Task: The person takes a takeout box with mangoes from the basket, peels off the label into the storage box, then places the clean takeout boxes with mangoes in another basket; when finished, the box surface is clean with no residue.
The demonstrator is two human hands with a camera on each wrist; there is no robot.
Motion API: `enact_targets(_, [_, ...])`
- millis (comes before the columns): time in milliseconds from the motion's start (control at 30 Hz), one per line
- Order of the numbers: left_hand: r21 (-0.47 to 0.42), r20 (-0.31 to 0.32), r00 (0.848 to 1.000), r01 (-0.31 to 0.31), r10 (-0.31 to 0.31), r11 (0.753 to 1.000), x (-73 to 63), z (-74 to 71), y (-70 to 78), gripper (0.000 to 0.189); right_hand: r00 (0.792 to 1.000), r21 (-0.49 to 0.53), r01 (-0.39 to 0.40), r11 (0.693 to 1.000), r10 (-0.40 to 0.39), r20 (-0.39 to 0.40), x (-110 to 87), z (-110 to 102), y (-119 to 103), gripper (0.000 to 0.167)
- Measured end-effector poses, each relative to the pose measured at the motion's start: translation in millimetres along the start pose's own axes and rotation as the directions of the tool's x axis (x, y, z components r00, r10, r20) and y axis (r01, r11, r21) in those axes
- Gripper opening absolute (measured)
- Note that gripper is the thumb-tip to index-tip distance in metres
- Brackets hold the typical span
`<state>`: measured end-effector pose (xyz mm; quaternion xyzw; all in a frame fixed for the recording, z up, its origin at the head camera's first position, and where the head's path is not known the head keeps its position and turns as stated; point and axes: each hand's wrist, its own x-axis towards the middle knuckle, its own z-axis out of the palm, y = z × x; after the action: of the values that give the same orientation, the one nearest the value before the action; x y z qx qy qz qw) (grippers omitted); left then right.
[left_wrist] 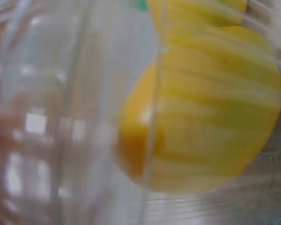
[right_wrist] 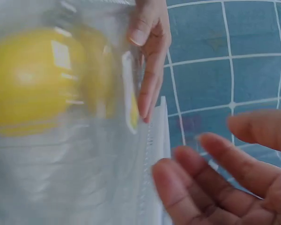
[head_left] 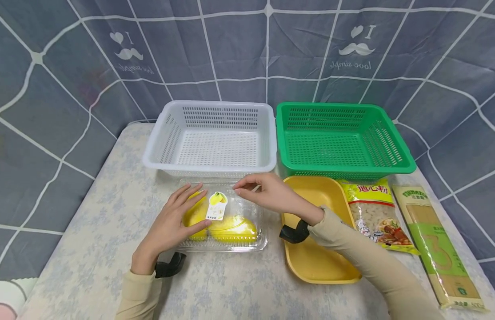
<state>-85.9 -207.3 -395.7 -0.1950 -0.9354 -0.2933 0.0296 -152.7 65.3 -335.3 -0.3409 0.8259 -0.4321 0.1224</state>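
A clear plastic clamshell box [head_left: 251, 211] holds yellow fruits [head_left: 233, 229] that look like mangoes, and a fruit-shaped sticker [head_left: 217, 206] is on its lid. My left hand [head_left: 173, 222] rests over the box's left part, fingers spread and thumb close to the sticker. Above the box's right back corner is my right hand [head_left: 265, 191], fingers loosely bent and holding nothing; the right wrist view shows these fingers [right_wrist: 171, 187] apart from the box. Through the plastic, the left wrist view shows one large fruit [left_wrist: 210, 112], blurred.
Behind the box stand a white basket [head_left: 209, 169] and a green basket [head_left: 347, 170]. To the right lie a yellow tray [head_left: 323, 266], partly under my right forearm, a bag of macaroni [head_left: 375, 213] and a long pack of noodles [head_left: 439, 244]. A patterned cloth covers the table [head_left: 91, 222].
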Motion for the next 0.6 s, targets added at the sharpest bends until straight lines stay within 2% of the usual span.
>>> enact_targets(133, [-0.005, 0.006, 1.000, -0.001, 0.001, 1.000, 1.3, 0.7, -0.8, 0.074, 0.992, -0.142, 0.045, 0.989, -0.027, 0.126, 22.9, 4.4, -6.6, 0.023])
enact_targets(300, [0.002, 0.004, 1.000, -0.012, 0.012, 1.000, 2.4, 0.9, -0.5, 0.074, 0.965, -0.283, 0.017, 0.959, 0.058, 0.257, 43.2, 11.3, -13.7, 0.029])
enact_targets(467, [0.006, 0.008, 1.000, -0.009, 0.009, 1.000, 1.7, 0.5, -0.1, 0.074, 0.934, -0.369, -0.012, 0.929, 0.142, 0.327, 56.0, 19.2, -17.3, 0.033])
enact_targets(600, [0.006, 0.010, 1.000, -0.005, 0.005, 1.000, 1.4, 0.0, -0.4, 0.074, 0.922, -0.400, -0.041, 0.916, 0.189, 0.339, 61.7, 23.9, -18.3, 0.033])
